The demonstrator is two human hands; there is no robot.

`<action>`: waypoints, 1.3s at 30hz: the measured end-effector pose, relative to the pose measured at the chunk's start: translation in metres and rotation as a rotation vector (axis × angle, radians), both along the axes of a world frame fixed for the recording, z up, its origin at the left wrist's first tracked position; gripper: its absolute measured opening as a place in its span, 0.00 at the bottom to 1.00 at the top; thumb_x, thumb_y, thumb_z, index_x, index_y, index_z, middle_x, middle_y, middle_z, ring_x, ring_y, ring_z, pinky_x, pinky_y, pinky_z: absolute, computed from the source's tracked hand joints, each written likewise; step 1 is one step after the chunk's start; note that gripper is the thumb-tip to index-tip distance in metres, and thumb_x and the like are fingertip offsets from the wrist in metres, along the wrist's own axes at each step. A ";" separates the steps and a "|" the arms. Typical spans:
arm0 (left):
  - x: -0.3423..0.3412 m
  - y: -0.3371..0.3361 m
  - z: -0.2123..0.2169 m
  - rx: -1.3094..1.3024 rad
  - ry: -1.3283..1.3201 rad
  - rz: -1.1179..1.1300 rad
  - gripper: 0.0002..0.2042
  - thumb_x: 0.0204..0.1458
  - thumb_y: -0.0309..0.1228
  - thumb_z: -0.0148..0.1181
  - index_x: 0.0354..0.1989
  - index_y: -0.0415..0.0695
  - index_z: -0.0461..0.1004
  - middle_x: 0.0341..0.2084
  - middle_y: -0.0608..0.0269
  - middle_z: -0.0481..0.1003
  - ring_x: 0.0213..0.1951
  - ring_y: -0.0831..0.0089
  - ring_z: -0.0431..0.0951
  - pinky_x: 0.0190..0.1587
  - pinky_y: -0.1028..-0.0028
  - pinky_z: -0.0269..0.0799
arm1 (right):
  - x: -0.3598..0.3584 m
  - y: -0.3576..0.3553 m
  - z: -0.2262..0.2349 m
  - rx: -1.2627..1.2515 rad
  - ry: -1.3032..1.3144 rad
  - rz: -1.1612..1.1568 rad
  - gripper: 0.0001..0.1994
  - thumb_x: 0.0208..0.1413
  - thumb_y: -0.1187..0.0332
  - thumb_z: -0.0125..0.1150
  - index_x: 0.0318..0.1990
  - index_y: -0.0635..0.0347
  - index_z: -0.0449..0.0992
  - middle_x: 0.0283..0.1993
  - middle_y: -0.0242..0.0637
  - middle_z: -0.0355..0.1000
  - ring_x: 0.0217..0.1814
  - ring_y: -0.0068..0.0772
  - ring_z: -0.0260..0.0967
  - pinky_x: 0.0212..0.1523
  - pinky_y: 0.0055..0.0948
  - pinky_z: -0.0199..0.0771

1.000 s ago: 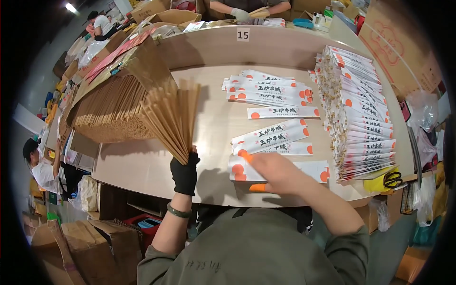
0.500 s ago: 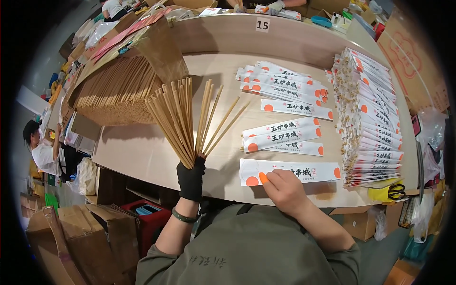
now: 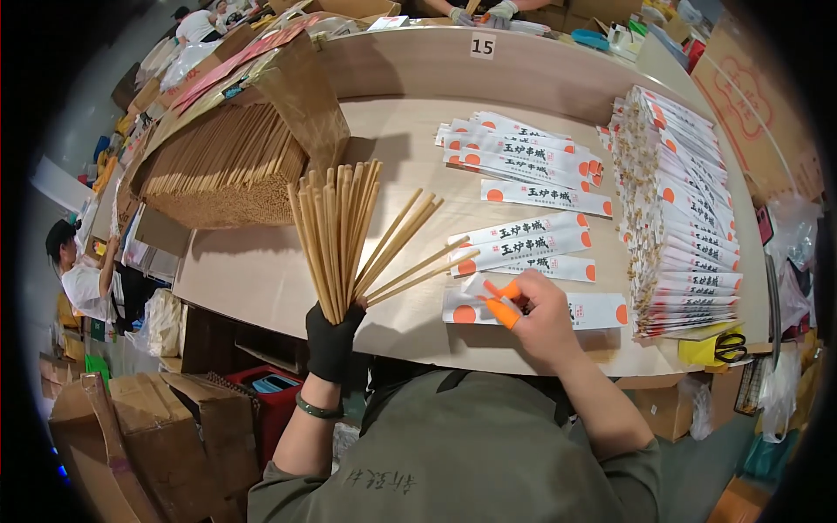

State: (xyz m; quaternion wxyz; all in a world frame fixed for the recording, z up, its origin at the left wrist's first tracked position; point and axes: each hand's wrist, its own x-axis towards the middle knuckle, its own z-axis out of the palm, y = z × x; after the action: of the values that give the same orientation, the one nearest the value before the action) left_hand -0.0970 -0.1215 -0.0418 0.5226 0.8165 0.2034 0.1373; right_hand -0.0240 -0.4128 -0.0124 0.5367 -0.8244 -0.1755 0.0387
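Observation:
My left hand (image 3: 335, 340), in a black fingerless glove, is closed around the lower ends of a fanned bundle of wooden chopsticks (image 3: 342, 235). They stand up over the table, several leaning right. My right hand (image 3: 542, 318) has orange covers on two fingertips, pinched together at a raised white edge of paper. Beneath it lies a white paper chopstick sleeve (image 3: 597, 311) with orange dots, its middle hidden by the hand. Just beyond are more sleeves (image 3: 523, 248), flat and overlapping, with a single one (image 3: 547, 199) behind them.
An open cardboard box (image 3: 318, 105) packed with chopsticks lies at the left. Further sleeves (image 3: 519, 157) overlap at the back. A tall stack of filled sleeves (image 3: 676, 218) runs along the right, with black-handled scissors (image 3: 731, 348) near the front edge. Co-workers are beyond the low partition (image 3: 392, 65) and at left.
My left hand has shifted slightly left and down, and the chopsticks fan out differently. My right hand has risen a little off the sleeve, a white paper edge now up at its fingertips.

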 end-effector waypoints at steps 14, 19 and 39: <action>-0.003 0.028 0.026 0.142 -0.074 -0.081 0.10 0.46 0.30 0.67 0.33 0.36 0.76 0.25 0.63 0.77 0.29 0.76 0.76 0.34 0.73 0.71 | 0.014 -0.019 0.019 0.068 0.052 0.063 0.07 0.46 0.75 0.69 0.30 0.68 0.76 0.25 0.30 0.64 0.26 0.18 0.59 0.27 0.21 0.60; 0.000 0.027 0.032 0.168 -0.006 -0.159 0.12 0.46 0.29 0.68 0.36 0.36 0.76 0.28 0.61 0.78 0.31 0.75 0.77 0.35 0.73 0.72 | 0.014 -0.019 0.026 -0.066 0.026 0.116 0.08 0.46 0.72 0.69 0.31 0.67 0.78 0.26 0.33 0.66 0.28 0.24 0.62 0.30 0.25 0.63; 0.042 -0.041 0.006 -0.344 -0.151 0.073 0.06 0.52 0.30 0.61 0.30 0.40 0.77 0.17 0.68 0.73 0.20 0.83 0.69 0.22 0.80 0.63 | -0.016 0.001 -0.020 -0.496 -0.905 0.307 0.13 0.40 0.76 0.56 0.36 0.68 0.74 0.28 0.35 0.62 0.30 0.34 0.63 0.28 0.29 0.63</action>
State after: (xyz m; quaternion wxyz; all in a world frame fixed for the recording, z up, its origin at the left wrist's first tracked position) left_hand -0.0553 -0.1621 -0.0355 0.6627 0.6947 0.2137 0.1802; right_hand -0.0398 -0.4116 -0.0322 0.1847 -0.8255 -0.4935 -0.2021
